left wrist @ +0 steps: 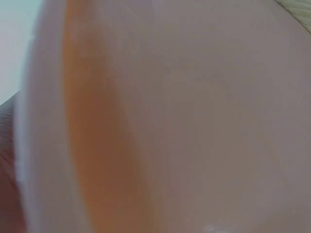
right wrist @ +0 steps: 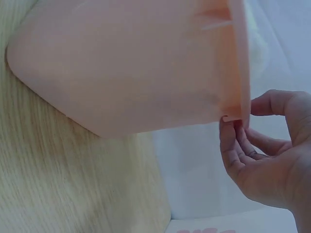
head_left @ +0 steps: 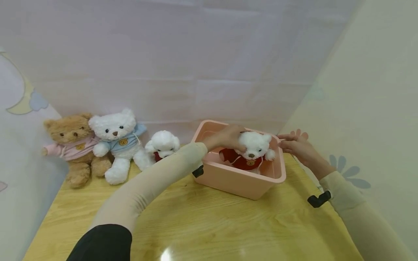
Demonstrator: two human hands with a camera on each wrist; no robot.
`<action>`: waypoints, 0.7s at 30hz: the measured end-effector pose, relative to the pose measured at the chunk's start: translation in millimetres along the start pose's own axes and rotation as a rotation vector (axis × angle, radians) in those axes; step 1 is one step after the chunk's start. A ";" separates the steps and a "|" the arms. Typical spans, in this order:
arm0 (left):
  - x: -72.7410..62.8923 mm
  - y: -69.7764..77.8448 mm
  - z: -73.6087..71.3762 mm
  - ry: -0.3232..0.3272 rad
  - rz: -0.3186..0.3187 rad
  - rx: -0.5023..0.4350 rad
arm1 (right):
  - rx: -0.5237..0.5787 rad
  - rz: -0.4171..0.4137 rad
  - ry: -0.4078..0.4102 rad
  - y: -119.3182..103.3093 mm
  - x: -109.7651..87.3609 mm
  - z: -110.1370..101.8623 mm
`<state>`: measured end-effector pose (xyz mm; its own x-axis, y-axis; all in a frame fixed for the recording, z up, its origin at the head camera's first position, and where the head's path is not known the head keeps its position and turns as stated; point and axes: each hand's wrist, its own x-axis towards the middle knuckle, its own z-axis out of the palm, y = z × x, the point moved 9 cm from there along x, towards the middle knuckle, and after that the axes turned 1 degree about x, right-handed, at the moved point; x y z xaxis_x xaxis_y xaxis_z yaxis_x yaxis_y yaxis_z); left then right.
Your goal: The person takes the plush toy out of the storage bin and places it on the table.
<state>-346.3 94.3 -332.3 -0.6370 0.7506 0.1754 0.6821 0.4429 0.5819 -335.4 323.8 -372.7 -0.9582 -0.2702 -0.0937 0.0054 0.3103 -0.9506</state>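
A white teddy bear (head_left: 256, 143) in a red hoodie sits inside a pink plastic bin (head_left: 228, 179), facing the front. My left hand (head_left: 228, 137) reaches over the bin and grips the bear at its head and side, the thumb by its cheek. At the bin's right end, my right hand (head_left: 298, 149) pinches the rim. In the right wrist view, the thumb of that hand (right wrist: 272, 160) lies over the edge of the bin (right wrist: 131, 73) and the other fingers curl beneath it. The blurred bin wall (left wrist: 209, 111) fills most of the left wrist view.
Left of the bin sits a small white plush toy (head_left: 163, 141), partly behind my left sleeve. Further left lean a white bear (head_left: 122, 137) in a blue hoodie and a brown bear (head_left: 75, 137) in a pink one. All are on a wooden table (head_left: 209, 224) against the wall.
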 end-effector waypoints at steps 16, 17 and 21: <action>-11.6 33.8 -59.5 0.128 0.006 -0.031 | -0.090 0.024 0.122 -2.7 -0.7 1.2; -13.0 36.9 -65.3 0.140 0.013 -0.047 | -0.103 0.026 0.124 -3.0 -1.0 0.5; -20.4 49.1 -93.3 0.220 0.038 -0.081 | -0.148 0.050 0.153 -0.1 -4.6 -9.4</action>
<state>-333.2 55.0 -233.2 -0.6808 0.6367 0.3621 0.6813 0.3692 0.6321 -333.7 333.6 -369.4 -0.9901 -0.1129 -0.0833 0.0233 0.4535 -0.8910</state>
